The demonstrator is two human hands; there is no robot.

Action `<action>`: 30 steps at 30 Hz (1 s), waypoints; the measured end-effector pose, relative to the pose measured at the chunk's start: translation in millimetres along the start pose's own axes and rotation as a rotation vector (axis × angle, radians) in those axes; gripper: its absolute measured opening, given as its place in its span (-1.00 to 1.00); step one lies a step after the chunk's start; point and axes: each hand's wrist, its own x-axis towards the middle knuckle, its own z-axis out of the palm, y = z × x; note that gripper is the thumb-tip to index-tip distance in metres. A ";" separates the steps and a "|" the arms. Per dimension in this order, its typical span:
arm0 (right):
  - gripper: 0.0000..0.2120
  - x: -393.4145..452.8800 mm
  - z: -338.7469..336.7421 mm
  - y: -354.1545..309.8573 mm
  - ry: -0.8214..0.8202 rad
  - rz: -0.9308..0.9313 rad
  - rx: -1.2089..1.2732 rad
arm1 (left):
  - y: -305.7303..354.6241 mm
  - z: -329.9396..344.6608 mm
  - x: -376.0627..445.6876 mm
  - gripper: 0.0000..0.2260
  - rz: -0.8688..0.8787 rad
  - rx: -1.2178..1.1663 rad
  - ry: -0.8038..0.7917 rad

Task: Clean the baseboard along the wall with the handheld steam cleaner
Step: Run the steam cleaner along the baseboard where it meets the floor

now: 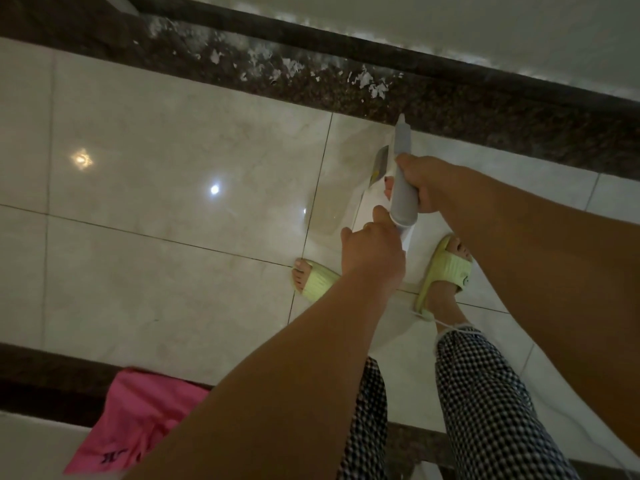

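The handheld steam cleaner (401, 174) was held over the tiled floor (173, 168) by 2 hands, nozzle aimed at the dark baseboard (450, 69) along the wall. Right hand (429, 183) fingers were curled round the grey handle. Left hand (372, 251) was closed on the white rear body. White flakes (370, 83) were noted on the dark border strip.

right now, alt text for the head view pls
Both hands, right hand and left hand, grip a grey-and-white handheld steam cleaner, its nozzle aimed at the dark speckled stone baseboard scattered with white flakes.
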 end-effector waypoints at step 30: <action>-0.67 12.8 -16.7 -76.0 0.022 0.011 0.031 | 23.7 -36.2 69.1 -0.65 0.029 -0.004 0.023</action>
